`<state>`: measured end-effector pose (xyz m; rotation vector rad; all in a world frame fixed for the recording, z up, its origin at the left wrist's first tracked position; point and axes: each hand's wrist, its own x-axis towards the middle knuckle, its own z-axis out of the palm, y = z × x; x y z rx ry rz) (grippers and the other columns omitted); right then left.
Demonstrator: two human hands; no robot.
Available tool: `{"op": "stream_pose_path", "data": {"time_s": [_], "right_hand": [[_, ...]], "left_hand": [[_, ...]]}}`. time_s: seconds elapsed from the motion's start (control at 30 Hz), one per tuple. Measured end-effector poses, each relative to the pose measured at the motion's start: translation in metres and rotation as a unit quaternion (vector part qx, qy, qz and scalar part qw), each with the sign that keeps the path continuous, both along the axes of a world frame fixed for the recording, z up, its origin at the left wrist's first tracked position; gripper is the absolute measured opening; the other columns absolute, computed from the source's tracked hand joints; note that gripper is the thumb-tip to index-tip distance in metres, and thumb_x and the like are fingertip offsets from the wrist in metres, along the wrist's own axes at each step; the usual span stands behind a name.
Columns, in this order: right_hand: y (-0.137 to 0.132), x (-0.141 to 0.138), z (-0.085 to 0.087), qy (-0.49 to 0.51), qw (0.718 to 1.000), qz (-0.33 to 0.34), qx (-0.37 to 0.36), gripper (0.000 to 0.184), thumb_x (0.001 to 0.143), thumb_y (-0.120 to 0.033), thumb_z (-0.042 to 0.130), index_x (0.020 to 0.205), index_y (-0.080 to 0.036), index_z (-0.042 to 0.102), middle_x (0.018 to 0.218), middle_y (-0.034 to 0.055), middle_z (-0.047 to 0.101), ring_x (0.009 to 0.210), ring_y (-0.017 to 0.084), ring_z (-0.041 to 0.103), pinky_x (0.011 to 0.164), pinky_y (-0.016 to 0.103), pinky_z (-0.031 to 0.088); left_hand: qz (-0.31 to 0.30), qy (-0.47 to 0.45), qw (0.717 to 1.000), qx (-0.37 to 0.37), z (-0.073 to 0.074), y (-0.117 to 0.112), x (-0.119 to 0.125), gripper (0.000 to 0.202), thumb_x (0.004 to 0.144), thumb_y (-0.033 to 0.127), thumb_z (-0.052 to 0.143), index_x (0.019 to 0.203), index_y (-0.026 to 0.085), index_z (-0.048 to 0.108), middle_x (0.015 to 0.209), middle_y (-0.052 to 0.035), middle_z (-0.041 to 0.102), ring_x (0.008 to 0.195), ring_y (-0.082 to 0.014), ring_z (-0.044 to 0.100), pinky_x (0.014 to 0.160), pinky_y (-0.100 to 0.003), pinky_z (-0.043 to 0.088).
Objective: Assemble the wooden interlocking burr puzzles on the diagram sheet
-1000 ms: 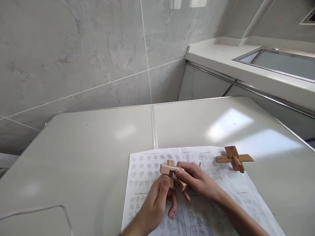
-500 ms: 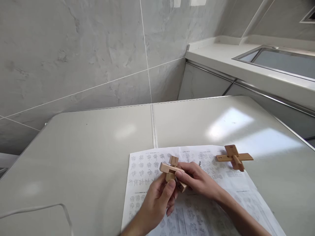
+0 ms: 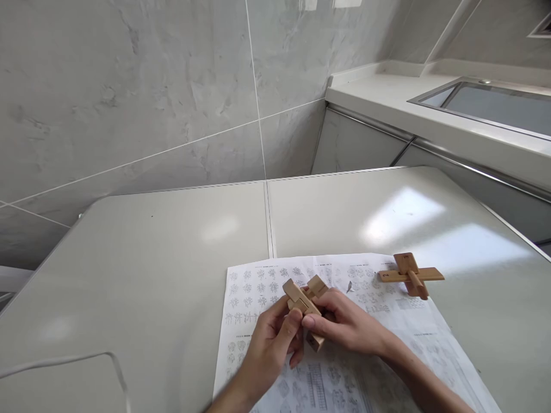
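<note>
Both hands grip a small wooden burr puzzle point(image 3: 302, 299) made of interlocking notched blocks, held above a printed sheet. My left hand point(image 3: 279, 335) pinches it from the left, thumb against the front of a block. From the right, my right hand point(image 3: 344, 321) has its thumb and fingers closed on the same blocks. One block end pokes out below, between the hands, and another sticks up behind. The fingers cover part of the joint. The instruction sheet point(image 3: 245, 287) beneath carries rows of small puzzle drawings.
A second wooden puzzle point(image 3: 411, 276), cross-shaped with numbered pieces, rests on the sheet's far right corner. The pale table point(image 3: 172, 258) has a seam down its middle. A white cable point(image 3: 60, 361) lies at lower left. Beyond stand a tiled wall point(image 3: 172, 86) and a counter point(image 3: 379, 94).
The wooden puzzle has turned between my hands, so its long front block now slants more steeply down to the right. Both hands keep hold of it. The second puzzle stays put.
</note>
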<state>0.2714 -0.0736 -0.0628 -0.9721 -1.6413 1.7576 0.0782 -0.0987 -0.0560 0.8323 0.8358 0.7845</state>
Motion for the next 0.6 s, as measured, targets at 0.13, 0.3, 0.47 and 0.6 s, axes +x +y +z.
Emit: {"op": "stream_pose_path", "data": {"time_s": [0.13,0.3,0.47,0.6], "right_hand": [[-0.002,-0.002,0.001,0.033,0.999,0.030,-0.026,0.050,0.098,-0.067,0.068,0.089,-0.018,0.073,0.076,0.0052,0.075,0.067,0.018,0.066,0.061,0.027,0.047],[0.002,0.005,-0.002,0.060,0.997,0.013,-0.054,0.056,0.099,-0.072,0.063,0.077,-0.020,0.059,0.069,0.0013,0.065,0.062,0.016,0.059,0.060,0.028,0.045],[0.006,0.014,-0.003,0.090,0.992,-0.055,-0.075,0.061,0.106,-0.074,0.045,0.084,-0.020,0.062,0.065,-0.0041,0.044,0.058,0.013,0.036,0.058,0.028,0.035],[0.006,0.017,-0.009,0.139,0.979,-0.078,-0.129,0.062,0.105,-0.077,0.045,0.095,-0.019,0.066,0.073,-0.0043,0.035,0.059,0.013,0.025,0.055,0.028,0.028]], "left_hand": [[0.043,-0.022,0.999,-0.018,0.002,0.002,0.001,0.046,0.101,0.063,0.066,0.097,0.017,0.069,0.065,0.0060,0.039,0.053,-0.0077,0.030,0.050,-0.022,0.037],[0.082,-0.027,0.996,-0.016,0.006,0.007,0.000,0.049,0.102,0.063,0.063,0.093,0.015,0.070,0.067,0.0015,0.049,0.064,-0.0124,0.047,0.063,-0.025,0.044],[0.062,-0.025,0.998,-0.017,0.010,0.010,-0.002,0.050,0.106,0.061,0.056,0.117,0.015,0.072,0.080,-0.0031,0.061,0.059,-0.0130,0.053,0.061,-0.029,0.047],[0.069,0.001,0.998,-0.013,0.009,0.011,-0.003,0.049,0.108,0.060,0.052,0.111,0.015,0.071,0.080,-0.0038,0.062,0.057,-0.0116,0.049,0.059,-0.029,0.045]]}}
